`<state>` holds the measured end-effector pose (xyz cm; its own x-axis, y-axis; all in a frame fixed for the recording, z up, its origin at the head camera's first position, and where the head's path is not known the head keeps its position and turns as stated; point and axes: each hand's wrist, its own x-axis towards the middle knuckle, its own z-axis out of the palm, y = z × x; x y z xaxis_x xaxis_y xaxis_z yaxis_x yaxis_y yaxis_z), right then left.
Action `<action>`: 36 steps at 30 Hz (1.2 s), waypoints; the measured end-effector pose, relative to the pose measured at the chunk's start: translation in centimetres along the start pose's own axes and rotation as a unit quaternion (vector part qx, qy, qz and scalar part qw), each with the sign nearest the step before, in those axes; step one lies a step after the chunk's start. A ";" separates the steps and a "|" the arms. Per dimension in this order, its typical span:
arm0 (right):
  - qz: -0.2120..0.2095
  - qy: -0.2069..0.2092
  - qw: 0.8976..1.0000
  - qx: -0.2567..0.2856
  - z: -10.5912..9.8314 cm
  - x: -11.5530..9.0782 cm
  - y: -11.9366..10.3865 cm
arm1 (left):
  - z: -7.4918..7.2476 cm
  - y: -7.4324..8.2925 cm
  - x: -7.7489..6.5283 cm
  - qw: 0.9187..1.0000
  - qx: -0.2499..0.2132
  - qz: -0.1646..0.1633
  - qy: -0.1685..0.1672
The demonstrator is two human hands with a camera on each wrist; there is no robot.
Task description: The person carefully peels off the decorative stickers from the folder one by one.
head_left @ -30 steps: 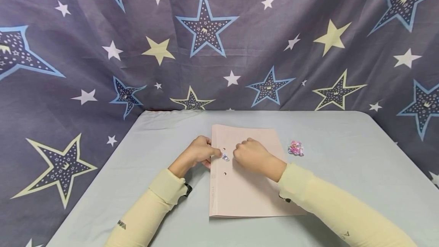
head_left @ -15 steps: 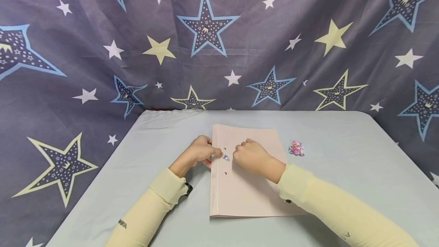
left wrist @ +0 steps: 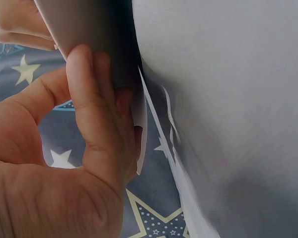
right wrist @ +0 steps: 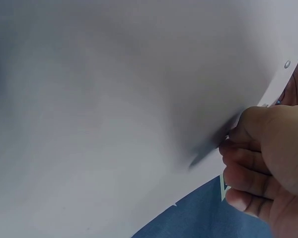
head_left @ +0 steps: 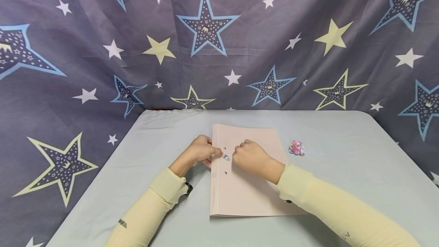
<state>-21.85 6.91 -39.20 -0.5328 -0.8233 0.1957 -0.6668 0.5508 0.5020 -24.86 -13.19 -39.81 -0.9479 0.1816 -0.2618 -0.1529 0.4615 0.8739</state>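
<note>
A pale pink card folder [head_left: 253,201] lies on the table with two small punched holes near its left edge. Between the holes sits a small bluish-silver shiny piece [head_left: 226,157]. My left hand [head_left: 199,151] grips the folder's left edge, thumb on the front beside the shiny piece, other fingers behind. In the left wrist view its fingers [left wrist: 84,109] press against the folder's edge. Over the folder, just right of the shiny piece, my right hand [head_left: 252,157] is curled. Its thumb and forefinger meet close to the card in the right wrist view; no held thing shows there.
A small heap of pink and clear shiny pieces [head_left: 296,148] lies right of the folder on the pale grey cloth-covered table [head_left: 329,132]. A dark star-patterned curtain [head_left: 236,29] hangs behind and on both sides.
My right hand has shifted very slightly left toward the shiny piece. The left hand, folder and heap stay as they were.
</note>
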 end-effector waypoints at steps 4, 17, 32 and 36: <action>-0.001 0.011 1.000 -0.005 0.2 0.1 0.0 | 0.0 0.0 0.0 1.000 0.000 -0.001 0.000; 0.007 -0.004 1.000 -0.001 0.5 0.3 0.1 | 0.0 -0.1 0.0 1.000 -0.002 0.001 0.000; 0.042 -0.032 0.995 0.080 0.1 0.1 1.4 | -0.2 0.1 0.0 1.000 -0.010 -0.007 -0.010; 0.045 -0.031 0.995 0.087 0.3 0.1 1.6 | -0.2 0.0 0.1 1.000 -0.009 -0.008 -0.011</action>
<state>-23.12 7.71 -38.65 -0.6219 -0.7623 0.1790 -0.6915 0.6420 0.3312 -24.99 -13.38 -39.72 -0.9391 0.1926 -0.2846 -0.1737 0.4485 0.8767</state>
